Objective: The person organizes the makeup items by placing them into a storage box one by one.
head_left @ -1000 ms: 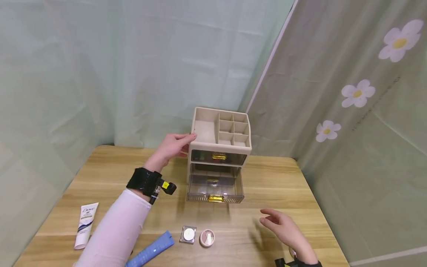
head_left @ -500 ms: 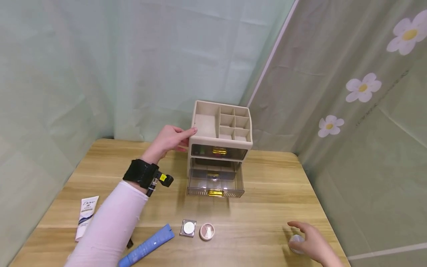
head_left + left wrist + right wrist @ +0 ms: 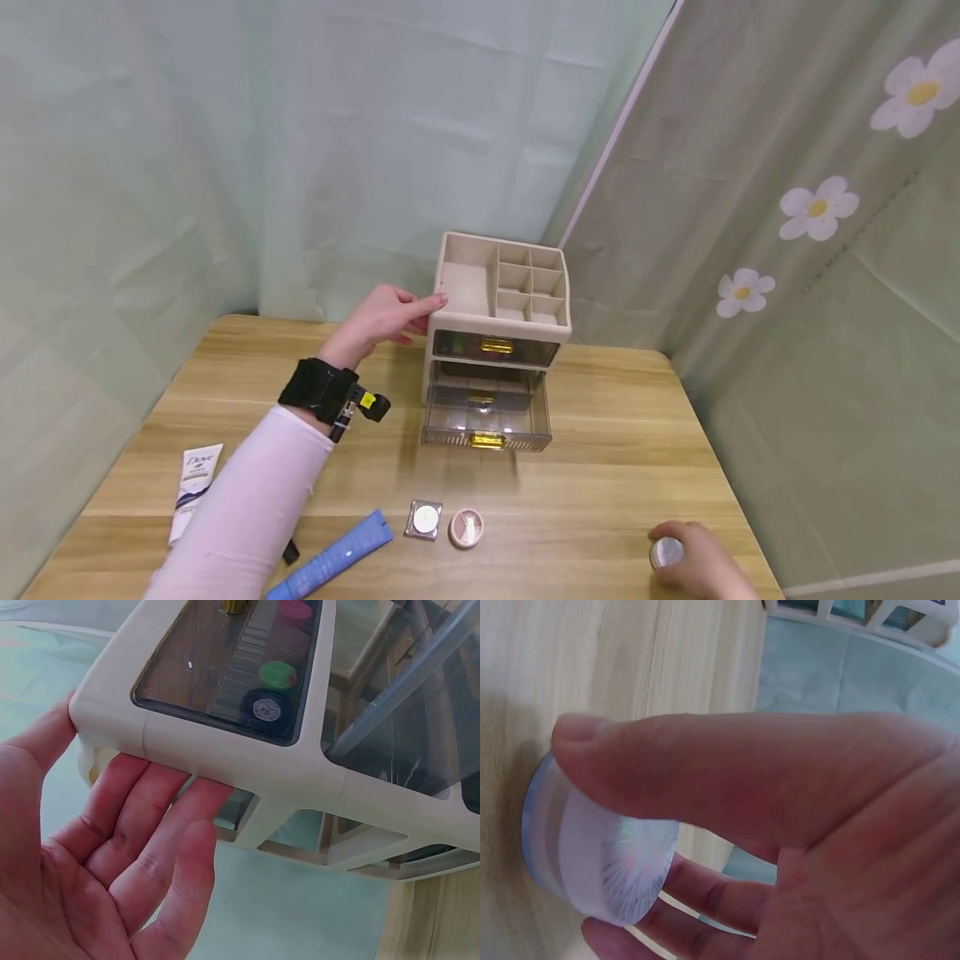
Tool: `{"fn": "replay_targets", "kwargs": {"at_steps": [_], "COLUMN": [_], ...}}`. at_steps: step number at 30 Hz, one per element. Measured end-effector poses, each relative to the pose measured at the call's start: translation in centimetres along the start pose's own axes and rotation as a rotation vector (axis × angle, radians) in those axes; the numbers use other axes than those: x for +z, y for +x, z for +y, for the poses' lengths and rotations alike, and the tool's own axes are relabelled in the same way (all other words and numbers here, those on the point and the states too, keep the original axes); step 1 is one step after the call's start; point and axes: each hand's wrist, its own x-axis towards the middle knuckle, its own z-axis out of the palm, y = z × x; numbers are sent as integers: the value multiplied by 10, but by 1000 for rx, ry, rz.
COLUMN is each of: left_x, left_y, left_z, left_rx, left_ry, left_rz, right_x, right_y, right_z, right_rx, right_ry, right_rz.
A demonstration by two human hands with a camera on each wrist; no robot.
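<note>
A beige cosmetics organizer (image 3: 431,350) stands at the back of the table, its lower see-through drawer (image 3: 487,421) pulled out and the upper drawer (image 3: 495,347) pushed in. My left hand (image 3: 390,315) holds the organizer by its left side. The thumb lies at the top edge and the fingers reach against the side wall, as the left wrist view shows. At the table's right, my right hand (image 3: 701,560) grips a small round jar (image 3: 615,847) with a white, ray-patterned lid, thumb on one side and fingers on the other.
A square compact (image 3: 424,519) and a round compact (image 3: 466,528) lie in front of the organizer. To the left are a blue tube (image 3: 333,554), a dark item (image 3: 291,552) partly behind the sleeve, and a white Dove tube (image 3: 195,483). Curtains (image 3: 420,125) hang behind the table.
My right hand has moved right and toward the front edge and has taken hold of the round jar. The left hand stays at the organizer. The view has shifted slightly.
</note>
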Motion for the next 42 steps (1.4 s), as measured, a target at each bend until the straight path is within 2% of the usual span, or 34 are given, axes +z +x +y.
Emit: {"fn": "replay_targets", "kwargs": {"at_steps": [6,10,14,17,22,25,29,35,37,42], "left_x": [2,2,2,2,1,0,-2,-3,-3,-2], "left_y": [-3,-3,-2,-3,-2,-2,-2,-1,0,-2], "left_z": [0,1,-1,-1,0,0,0,2,3,3], "left_rx": [2,0,-5,-13,-11,-5,-11,-33,-29,-34], "left_ry": [6,10,14,15,23,31,36,32,32,29], "left_rz": [-3,2,12,9,12,10,-6,-15,-15,-28], "right_x": [0,-7,-16,-28,-53,-61,-65,-66,-65,-57], "right_y": [2,10,21,31,47,57,70,95,104,126], "right_z": [-2,-19,-52,-82,-133,-160,-189,-225,-235,-246], "right_rx": [-17,-59,-148,-263,-443,-543,-645,-695,-693,-706], "right_ry": [17,40,81,88,83,83,33,-101,-138,-237], "right_rz": [-27,-47,-91,-111,-61,-36,-12,40,21,-98]}}
